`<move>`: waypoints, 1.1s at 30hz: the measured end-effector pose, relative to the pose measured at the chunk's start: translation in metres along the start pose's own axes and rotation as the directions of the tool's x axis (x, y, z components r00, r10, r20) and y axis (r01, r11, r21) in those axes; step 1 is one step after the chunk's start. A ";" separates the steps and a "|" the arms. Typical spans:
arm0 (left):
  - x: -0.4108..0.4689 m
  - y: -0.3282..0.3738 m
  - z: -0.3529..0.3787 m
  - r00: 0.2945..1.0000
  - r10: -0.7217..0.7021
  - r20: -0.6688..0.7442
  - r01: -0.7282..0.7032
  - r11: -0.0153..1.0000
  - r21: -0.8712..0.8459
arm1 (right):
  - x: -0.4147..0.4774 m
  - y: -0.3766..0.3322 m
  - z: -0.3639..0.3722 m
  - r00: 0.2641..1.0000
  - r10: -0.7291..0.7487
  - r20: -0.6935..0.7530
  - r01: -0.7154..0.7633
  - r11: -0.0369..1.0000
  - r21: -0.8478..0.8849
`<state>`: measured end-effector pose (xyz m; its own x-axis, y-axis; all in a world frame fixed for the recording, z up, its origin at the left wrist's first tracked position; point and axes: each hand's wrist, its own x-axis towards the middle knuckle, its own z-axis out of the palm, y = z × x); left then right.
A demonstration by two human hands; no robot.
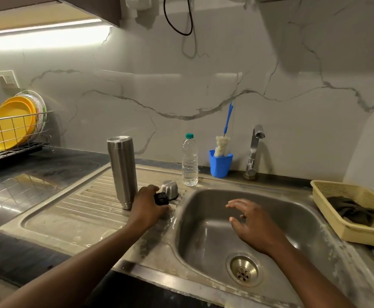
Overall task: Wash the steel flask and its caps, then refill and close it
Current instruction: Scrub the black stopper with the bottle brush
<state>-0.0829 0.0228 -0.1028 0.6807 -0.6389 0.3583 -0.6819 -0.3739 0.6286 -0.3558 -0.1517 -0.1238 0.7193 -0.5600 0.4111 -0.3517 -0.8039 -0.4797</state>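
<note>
One steel flask (122, 172) stands on the drainboard at centre left. There are two caps just right of it: a steel cup cap (170, 189) and a black inner cap (161, 199), pinched by the left hand (150, 205). The right hand (250, 221) hovers over the sink basin (204, 230), fingers spread and holding nothing. Behind stand one water bottle (190, 161) and one bottle brush (221, 145).

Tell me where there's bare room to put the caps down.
Free: the drainboard left of the flask, and the counter between drainboard and rack. The basin under the right hand is bare too. Crowded: between flask and bottle, where the steel cap sits and the left hand grips the black cap.
</note>
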 end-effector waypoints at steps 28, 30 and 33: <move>-0.004 0.077 0.102 0.989 0.111 0.100 -0.026 0.788 -0.616 | 0.053 -0.047 -0.030 0.932 0.080 -0.352 -0.065 0.996 0.053; -0.004 0.076 0.103 0.991 0.084 0.109 0.004 0.773 -0.635 | 0.091 -0.065 -0.039 0.921 0.106 -0.375 -0.077 0.993 0.093; -0.004 0.077 0.099 0.992 0.038 0.120 0.053 0.738 -0.673 | 0.150 -0.088 -0.057 0.890 0.313 -0.330 -0.227 0.935 0.274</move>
<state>-0.1644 -0.0695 -0.1241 0.6173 -0.7287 0.2967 -0.2871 0.1425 0.9473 -0.2509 -0.1767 0.0240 0.3326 -0.8167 0.4716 -0.3283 -0.5691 -0.7539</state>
